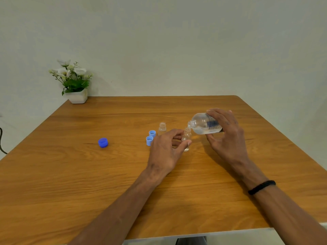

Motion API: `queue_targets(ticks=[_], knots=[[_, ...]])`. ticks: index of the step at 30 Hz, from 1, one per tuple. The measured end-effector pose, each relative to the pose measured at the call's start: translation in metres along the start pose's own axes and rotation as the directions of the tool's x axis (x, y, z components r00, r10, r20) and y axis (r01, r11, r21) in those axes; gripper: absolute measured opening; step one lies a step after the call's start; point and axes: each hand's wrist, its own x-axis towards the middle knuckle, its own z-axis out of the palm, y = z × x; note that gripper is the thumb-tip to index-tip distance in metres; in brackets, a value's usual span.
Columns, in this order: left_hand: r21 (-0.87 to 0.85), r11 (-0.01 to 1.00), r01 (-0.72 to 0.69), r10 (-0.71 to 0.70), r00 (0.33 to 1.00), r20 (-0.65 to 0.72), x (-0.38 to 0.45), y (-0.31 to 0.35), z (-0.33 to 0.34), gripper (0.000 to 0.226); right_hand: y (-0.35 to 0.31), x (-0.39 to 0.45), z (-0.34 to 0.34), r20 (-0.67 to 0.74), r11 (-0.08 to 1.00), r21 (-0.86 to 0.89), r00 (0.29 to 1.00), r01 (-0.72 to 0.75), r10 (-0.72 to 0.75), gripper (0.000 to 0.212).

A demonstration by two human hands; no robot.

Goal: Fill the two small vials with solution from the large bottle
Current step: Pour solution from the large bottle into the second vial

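My right hand [228, 133] grips the large clear bottle [205, 123], tipped almost flat with its open mouth pointing left, right over the mouth of a small clear vial [186, 137]. My left hand [167, 151] steadies that vial, which stands upright on the wooden table [70, 174]. A second small vial [162, 128] stands uncapped just behind and to the left, untouched. Clear liquid fills part of the bottle.
Two light blue vial caps [151, 137] lie left of the vials. A darker blue bottle cap [103, 142] sits further left. A potted plant with white flowers [74, 85] stands at the far left corner. A dark cable hangs at the left edge.
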Motion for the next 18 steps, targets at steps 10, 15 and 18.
queue_targets(ticks=[10,15,18], knots=[[0.008,1.000,-0.012,0.012,1.000,-0.004,-0.0002,-0.0011,-0.0003,0.042,0.0010,-0.0001,0.0008,0.008,1.000,-0.003,1.000,0.000,0.000,0.077],[0.010,1.000,-0.015,0.015,1.000,-0.008,-0.0005,-0.0008,-0.0002,0.043,0.0014,-0.0002,0.0007,-0.001,1.000,-0.004,1.000,0.008,-0.008,0.079],[0.010,1.000,-0.017,0.017,1.000,-0.009,-0.0004,-0.0009,-0.0004,0.043,0.0010,0.0001,0.0008,-0.005,1.000,-0.005,1.000,0.013,-0.013,0.079]])
